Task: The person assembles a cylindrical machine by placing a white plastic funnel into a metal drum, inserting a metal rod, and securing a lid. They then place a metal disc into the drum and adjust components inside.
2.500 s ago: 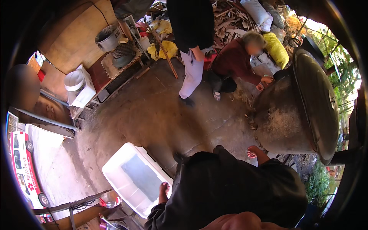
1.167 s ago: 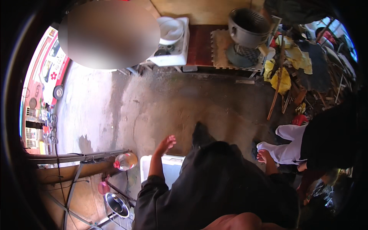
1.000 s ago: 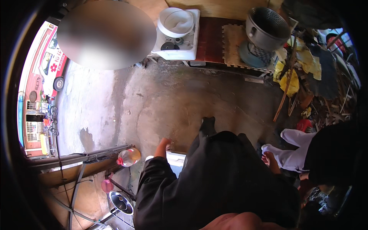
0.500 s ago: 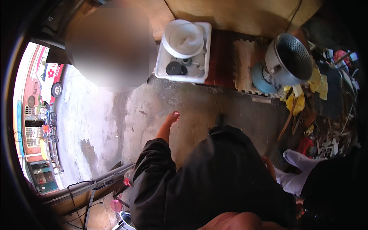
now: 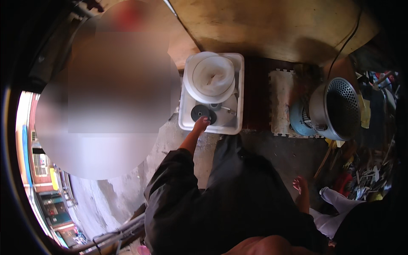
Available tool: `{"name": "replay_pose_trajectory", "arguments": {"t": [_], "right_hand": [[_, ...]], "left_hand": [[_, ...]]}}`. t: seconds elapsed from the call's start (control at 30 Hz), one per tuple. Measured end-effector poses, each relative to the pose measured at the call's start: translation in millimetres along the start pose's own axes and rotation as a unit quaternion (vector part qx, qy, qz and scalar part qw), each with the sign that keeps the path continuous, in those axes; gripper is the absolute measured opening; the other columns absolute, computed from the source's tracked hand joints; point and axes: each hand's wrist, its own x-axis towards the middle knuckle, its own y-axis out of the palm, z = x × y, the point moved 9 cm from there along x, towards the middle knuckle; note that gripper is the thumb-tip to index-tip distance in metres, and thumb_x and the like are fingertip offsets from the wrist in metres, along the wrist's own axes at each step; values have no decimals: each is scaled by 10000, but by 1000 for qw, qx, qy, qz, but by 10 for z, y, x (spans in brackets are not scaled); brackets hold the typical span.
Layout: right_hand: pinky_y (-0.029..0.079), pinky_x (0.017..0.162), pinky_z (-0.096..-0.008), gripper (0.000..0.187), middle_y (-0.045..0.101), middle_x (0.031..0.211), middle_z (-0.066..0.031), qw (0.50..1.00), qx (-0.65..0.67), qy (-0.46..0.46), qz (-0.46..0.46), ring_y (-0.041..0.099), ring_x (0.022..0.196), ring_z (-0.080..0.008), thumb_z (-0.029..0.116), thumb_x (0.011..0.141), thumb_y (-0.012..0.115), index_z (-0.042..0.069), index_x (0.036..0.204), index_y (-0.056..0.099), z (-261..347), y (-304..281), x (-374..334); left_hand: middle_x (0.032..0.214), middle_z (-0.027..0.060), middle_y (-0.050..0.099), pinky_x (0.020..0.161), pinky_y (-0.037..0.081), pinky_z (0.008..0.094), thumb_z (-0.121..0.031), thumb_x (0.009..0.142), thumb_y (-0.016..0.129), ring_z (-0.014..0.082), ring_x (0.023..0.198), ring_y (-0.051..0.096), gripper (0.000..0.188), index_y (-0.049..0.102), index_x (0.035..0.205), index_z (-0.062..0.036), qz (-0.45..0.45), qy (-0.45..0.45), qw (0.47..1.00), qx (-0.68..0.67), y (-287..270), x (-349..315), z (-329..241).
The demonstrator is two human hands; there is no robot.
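Observation:
My left hand (image 5: 202, 123) is over the near side of a white plastic tub (image 5: 184, 123), beside a black disc with a hole in its middle (image 5: 199, 113). Its fingers are loosely bent with nothing visible in them; whether they touch the disc I cannot tell. Inside the tub are a second dark round piece, partly behind the fingers, and a small grey fitting (image 5: 230, 111). A large white round container (image 5: 211, 77) rests in the tub's far part. Low at my right side hangs my right hand (image 5: 299, 184), empty, with its fingers apart.
Right of the tub, a large metal pot with a perforated inside (image 5: 335, 108) tilts by a blue round stove-like base (image 5: 300, 117) on a foam mat (image 5: 281, 100). Scrap pieces (image 5: 372, 178) lie at far right. Someone's pale-clothed legs (image 5: 335, 206) are close on my right.
I have come nearer to the tub, and my left hand has gone from over the floor to the tub's near side. My right hand now shows more fully.

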Motion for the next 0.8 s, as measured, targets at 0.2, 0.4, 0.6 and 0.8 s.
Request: {"name": "replay_pose_trajectory", "arguments": {"t": [0.2, 0.4, 0.6, 0.8], "right_hand": [[521, 633, -332, 334, 618, 926, -53, 993, 67, -1, 98, 627, 781, -184, 200, 874, 580, 128, 1190, 499, 772, 1403, -27], [494, 618, -288, 336, 625, 879, -59, 964, -132, -90, 214, 602, 739, -150, 260, 892, 586, 61, 1156, 527, 2287, 3817, 333], [446, 596, -226, 211, 574, 852, 2, 888, -245, -206, 331, 568, 734, -105, 231, 871, 585, 122, 1050, 563, 3843, 5943, 1328], [471, 449, -315, 759, 559, 963, -138, 949, -144, -273, -65, 579, 594, -176, 60, 783, 625, 86, 1400, 183, 4796, 6030, 3036]], "left_hand": [[1380, 214, 347, 994, 383, 422, -273, 677, 716, 377, 1264, 364, 675, 459, 1281, -117, -102, 16, 957, 271, -404, 1809, -788], [1385, 227, 308, 937, 430, 434, -324, 638, 760, 346, 1172, 471, 996, 185, 1438, -178, -148, -25, 885, 441, -633, 2594, -870], [1245, 216, 474, 827, 497, 431, -341, 653, 738, 336, 1067, 566, 1056, 81, 1460, -169, -22, -97, 930, 353, -756, 2767, -880], [1218, 248, 491, 900, 456, 446, -323, 648, 722, 390, 1092, 525, 1009, 136, 1445, -122, 21, 64, 992, 106, -993, 1986, -1402]]}}
